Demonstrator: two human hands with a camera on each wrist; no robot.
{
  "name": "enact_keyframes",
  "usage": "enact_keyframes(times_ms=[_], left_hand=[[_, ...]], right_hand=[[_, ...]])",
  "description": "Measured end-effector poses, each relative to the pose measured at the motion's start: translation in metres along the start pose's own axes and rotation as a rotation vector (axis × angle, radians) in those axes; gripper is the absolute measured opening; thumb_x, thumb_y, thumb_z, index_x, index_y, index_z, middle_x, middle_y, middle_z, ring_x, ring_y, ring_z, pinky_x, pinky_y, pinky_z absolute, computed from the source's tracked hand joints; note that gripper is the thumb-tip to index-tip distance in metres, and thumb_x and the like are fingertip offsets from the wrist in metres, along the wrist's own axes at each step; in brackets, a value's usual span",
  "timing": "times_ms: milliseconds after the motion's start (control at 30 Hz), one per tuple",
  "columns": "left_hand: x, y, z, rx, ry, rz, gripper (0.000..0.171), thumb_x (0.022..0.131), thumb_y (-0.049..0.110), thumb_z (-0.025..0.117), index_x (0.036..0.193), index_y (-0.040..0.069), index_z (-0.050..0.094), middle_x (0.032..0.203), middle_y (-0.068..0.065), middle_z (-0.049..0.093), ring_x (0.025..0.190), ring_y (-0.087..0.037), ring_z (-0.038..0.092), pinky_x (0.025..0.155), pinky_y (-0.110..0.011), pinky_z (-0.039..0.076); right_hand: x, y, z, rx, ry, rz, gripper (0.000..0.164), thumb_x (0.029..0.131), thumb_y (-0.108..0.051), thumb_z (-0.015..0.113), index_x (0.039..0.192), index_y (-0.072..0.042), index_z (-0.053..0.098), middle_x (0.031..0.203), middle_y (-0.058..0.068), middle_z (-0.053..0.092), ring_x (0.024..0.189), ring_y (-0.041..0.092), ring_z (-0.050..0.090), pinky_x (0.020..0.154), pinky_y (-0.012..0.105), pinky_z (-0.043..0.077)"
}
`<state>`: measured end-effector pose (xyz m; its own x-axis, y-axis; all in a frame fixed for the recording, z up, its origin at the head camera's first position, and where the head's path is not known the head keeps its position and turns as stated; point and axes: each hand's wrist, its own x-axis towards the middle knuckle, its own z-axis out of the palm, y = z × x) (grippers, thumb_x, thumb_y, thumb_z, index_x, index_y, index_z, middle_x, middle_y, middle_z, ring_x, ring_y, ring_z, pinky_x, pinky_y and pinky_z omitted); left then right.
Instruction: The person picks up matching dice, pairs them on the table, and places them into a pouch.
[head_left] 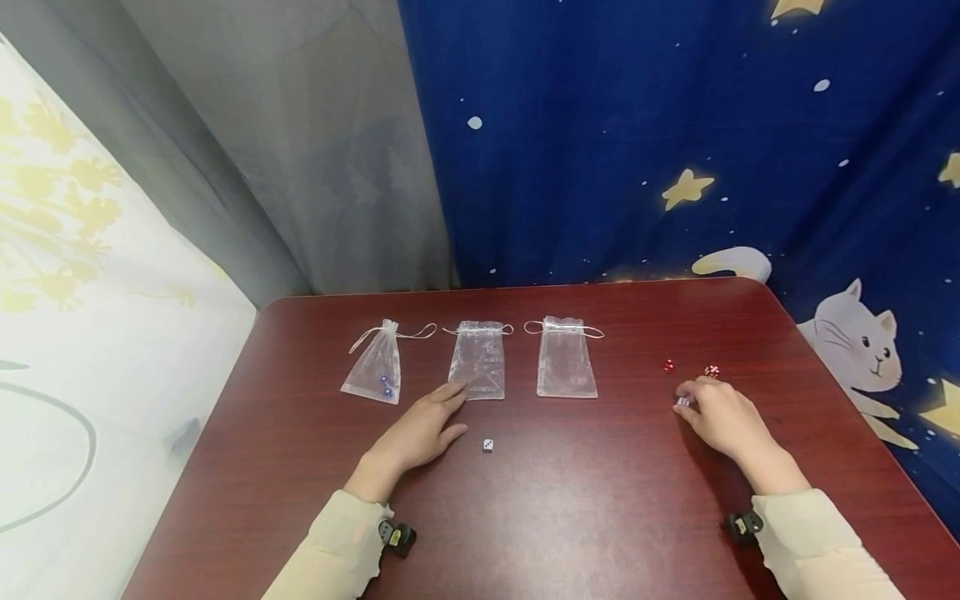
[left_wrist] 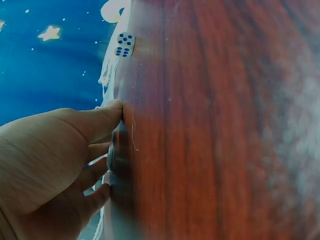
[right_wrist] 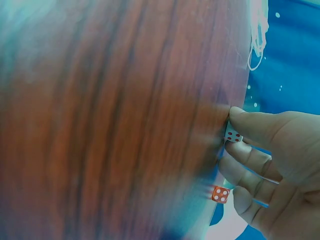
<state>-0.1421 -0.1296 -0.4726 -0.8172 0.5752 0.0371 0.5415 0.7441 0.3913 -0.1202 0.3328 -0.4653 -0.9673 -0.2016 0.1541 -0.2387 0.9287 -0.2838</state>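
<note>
Between thumb and fingers, my right hand (head_left: 723, 417) pinches a white die (right_wrist: 233, 134) with red pips, low over the table's right side. Just beyond that hand lie two red dice, one translucent red die (head_left: 668, 365) and another red die (head_left: 712, 372) with white pips. My left hand (head_left: 422, 427) rests on the table, fingers loosely extended, its fingertips at the lower left corner of the middle organza drawstring bag (head_left: 478, 360). Right of its thumb sits a white die (head_left: 488, 445); dark blue pips show on this die (left_wrist: 125, 45) in the left wrist view.
A sheer bag (head_left: 375, 367), drawn in at its neck, holds blue dice (head_left: 387, 386) at the left. Another flat sheer bag (head_left: 567, 358) lies right of the middle one. Behind the dark red table (head_left: 585, 517) hang a grey curtain and a blue starry curtain (head_left: 585, 150).
</note>
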Motion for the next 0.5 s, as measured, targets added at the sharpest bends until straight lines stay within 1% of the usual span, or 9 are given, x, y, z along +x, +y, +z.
enact_keyframes(times_ms=[200,500], left_hand=[[0.001,0.001,-0.001,-0.006,0.010,0.017,0.052,0.099,0.021,0.068,0.141,-0.007,0.055,0.155,-0.019,0.043,0.145,-0.035,0.039,0.117,-0.047,0.034],[0.000,0.001,-0.001,-0.006,0.005,0.011,0.053,0.099,0.021,0.067,0.141,-0.007,0.054,0.155,-0.019,0.043,0.145,-0.035,0.038,0.118,-0.046,0.033]], right_hand=[[0.001,-0.003,-0.001,-0.007,0.000,-0.016,0.014,0.084,-0.010,0.080,0.094,-0.003,0.073,0.085,0.006,0.067,0.078,0.029,0.066,0.070,0.054,0.054],[0.006,-0.013,-0.005,-0.005,0.031,-0.080,0.011,0.084,-0.011,0.080,0.092,-0.008,0.074,0.084,0.001,0.067,0.077,0.024,0.066,0.067,0.050,0.053]])
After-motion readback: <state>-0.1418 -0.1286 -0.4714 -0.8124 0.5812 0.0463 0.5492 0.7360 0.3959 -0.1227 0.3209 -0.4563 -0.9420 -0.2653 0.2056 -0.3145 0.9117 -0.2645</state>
